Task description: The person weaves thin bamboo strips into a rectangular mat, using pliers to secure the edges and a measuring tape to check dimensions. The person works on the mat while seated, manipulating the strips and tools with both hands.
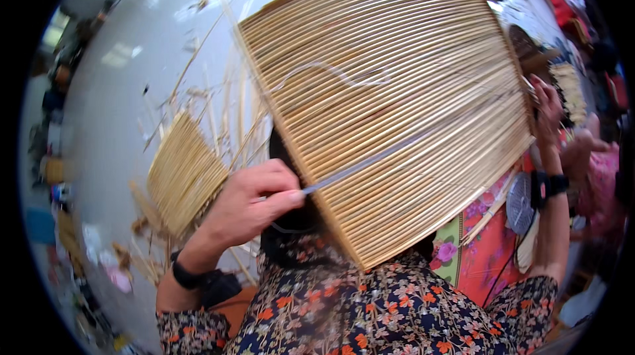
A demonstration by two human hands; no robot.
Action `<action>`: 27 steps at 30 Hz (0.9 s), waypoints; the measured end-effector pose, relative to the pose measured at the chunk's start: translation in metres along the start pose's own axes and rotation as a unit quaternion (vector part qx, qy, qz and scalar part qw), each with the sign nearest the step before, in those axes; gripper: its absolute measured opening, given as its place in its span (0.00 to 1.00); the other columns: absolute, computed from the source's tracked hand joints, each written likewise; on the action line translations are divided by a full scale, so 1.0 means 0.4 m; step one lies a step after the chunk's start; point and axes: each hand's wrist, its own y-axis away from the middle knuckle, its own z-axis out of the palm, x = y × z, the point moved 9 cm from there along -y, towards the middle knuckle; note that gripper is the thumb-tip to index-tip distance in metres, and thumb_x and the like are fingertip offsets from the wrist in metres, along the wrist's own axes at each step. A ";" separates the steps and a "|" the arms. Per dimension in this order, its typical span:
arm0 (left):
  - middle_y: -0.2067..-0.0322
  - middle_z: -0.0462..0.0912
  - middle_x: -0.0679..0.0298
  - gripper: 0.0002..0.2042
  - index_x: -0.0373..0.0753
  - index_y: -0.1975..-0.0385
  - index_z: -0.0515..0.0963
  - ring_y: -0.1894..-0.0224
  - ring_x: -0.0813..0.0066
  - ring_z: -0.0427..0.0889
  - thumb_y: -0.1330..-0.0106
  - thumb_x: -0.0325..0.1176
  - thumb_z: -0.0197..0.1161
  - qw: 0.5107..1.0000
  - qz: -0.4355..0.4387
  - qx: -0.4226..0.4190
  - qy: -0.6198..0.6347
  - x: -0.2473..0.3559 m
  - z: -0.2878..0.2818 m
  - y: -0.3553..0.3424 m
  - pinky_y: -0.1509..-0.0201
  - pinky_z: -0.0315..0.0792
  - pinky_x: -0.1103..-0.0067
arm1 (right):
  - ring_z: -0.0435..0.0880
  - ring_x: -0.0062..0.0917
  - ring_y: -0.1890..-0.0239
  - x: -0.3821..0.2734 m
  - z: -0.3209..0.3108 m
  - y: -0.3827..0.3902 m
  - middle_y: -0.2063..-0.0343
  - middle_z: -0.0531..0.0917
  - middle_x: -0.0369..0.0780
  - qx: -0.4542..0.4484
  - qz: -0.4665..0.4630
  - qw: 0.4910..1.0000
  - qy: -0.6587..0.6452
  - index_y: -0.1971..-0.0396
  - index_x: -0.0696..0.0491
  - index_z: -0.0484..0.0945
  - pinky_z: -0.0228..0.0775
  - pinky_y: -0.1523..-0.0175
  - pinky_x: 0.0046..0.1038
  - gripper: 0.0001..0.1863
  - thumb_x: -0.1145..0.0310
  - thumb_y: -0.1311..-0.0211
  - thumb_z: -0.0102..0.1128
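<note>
A large slatted panel (397,44) of thin straw-coloured sticks, framed along its edges, lies tilted across my lap. My left hand (254,199) is closed at its left edge, thumb and fingers pinching the end of a flat grey strip (354,168). That strip runs over the sticks toward the upper right, where it fades against them. At the panel's right edge my right hand (548,107) has its fingers bent around the border; part of its grip is hidden. A loose white cord (337,70) curls on top of the panel.
A smaller bundle of sticks (185,173) lies on the grey floor (109,123) to the left, among scattered stick scraps. Right of my lap are a red floral cloth (476,249) and a round grey mesh item (519,203). Another person's hand (585,146) shows at far right.
</note>
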 end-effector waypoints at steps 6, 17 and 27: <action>0.70 0.78 0.65 0.06 0.31 0.73 0.81 0.68 0.79 0.78 0.39 0.26 0.61 0.994 0.003 0.106 0.020 0.022 -0.176 -0.049 0.61 0.71 0.84 | 0.79 0.17 0.57 -0.129 0.145 -0.194 0.60 0.84 0.36 -0.060 0.020 0.997 -0.032 0.57 0.58 0.82 0.69 0.50 0.19 0.18 0.57 0.34 0.61; 0.75 0.79 0.68 0.11 0.37 0.74 0.78 0.68 0.81 0.77 0.33 0.36 0.56 0.987 0.033 0.151 0.037 0.003 -0.333 -0.159 0.57 0.72 0.81 | 0.80 0.17 0.59 -0.114 0.360 -0.444 0.59 0.84 0.35 -0.150 0.069 0.976 -0.142 0.57 0.52 0.79 0.74 0.55 0.21 0.15 0.56 0.33 0.62; 0.76 0.78 0.70 0.10 0.40 0.75 0.77 0.69 0.81 0.78 0.33 0.36 0.58 0.982 0.013 0.165 0.095 -0.057 -0.388 -0.209 0.58 0.74 0.80 | 0.76 0.13 0.73 -0.145 0.416 -0.495 0.74 0.83 0.32 -0.114 0.046 0.980 -0.154 0.65 0.57 0.83 0.69 0.68 0.22 0.15 0.59 0.35 0.64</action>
